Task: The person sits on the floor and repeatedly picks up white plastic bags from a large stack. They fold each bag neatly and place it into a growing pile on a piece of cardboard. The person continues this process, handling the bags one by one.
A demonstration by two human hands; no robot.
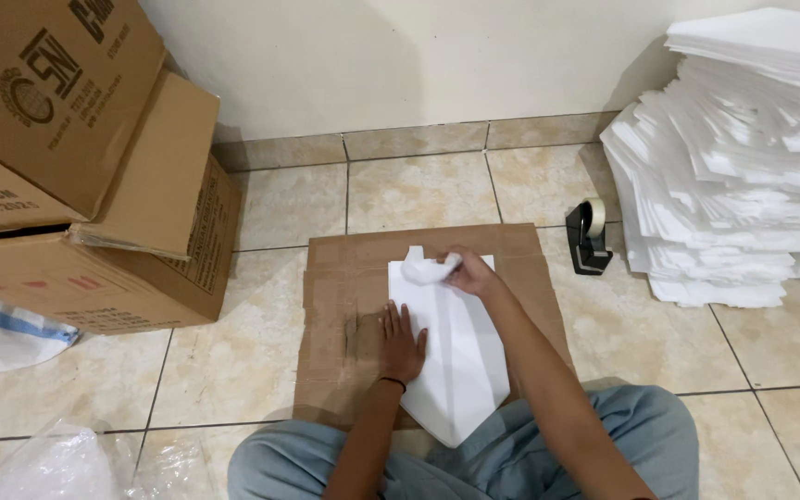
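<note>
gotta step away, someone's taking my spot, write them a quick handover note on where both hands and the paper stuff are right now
Left hand: flat, palm down, pressing the left edge of the white sheet.
Right hand: pinching a fold at the sheet's top edge.
Sheet: lies on a cardboard mat on the floor, in front of crossed legs; its near end comes to a point, with long creases down it.
Tape dispenser: right of the mat, untouched.
Stack of white sheets: far right, by the wall.
Done: long folds look made.
Left: top fold is in hand, not pressed flat; no tape seen on the sheet.

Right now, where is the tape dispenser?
The black tape dispenser stands on the tiled floor at the right, between the cardboard sheet and the tall stack of white sheets.
</note>
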